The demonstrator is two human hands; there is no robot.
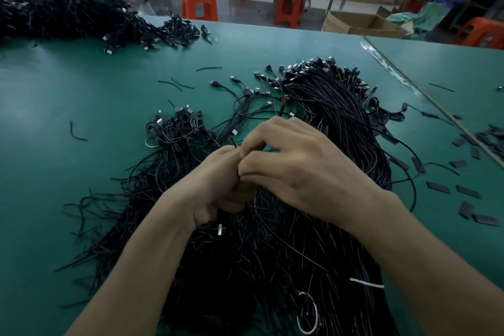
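Observation:
A big heap of black USB cables point(321, 106) covers the middle of the green table point(81, 106) and runs down to the near edge. Above it my left hand point(215, 183) and my right hand point(297, 163) meet, fingers curled together round a thin black cable whose short end point(233, 142) sticks up between them. What exactly the fingers pinch is hidden by the hands. A small bundle of coiled cables point(177, 128) lies just left of the hands.
A second large cable heap point(68, 13) fills the far left of the table. Short black sleeve pieces point(467, 191) are scattered at the right, loose wire offcuts point(77, 132) at the left. Orange stools point(199, 3) and a cardboard box point(360, 24) stand beyond the table.

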